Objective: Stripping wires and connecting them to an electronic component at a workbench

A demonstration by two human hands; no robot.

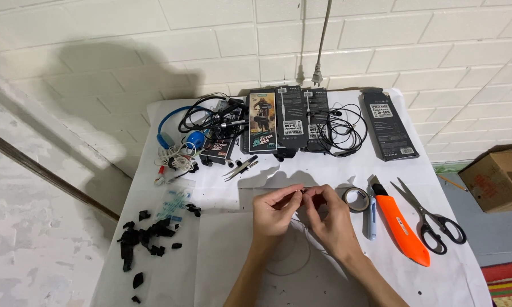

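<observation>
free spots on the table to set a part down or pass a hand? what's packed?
Bare white cloth lies along the near-left, between the black scraps and the left hand, and in the near-right corner beyond the orange utility knife and scissors. The far edge is crowded: blue headphones, tangled cables, earphone boxes. The right hand blocks the centre.

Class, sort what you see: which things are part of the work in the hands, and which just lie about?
In hand:
left hand
right hand
thin cable

Lying about:
scissors
orange knife
tape roll
blue headphones
tweezers
</observation>
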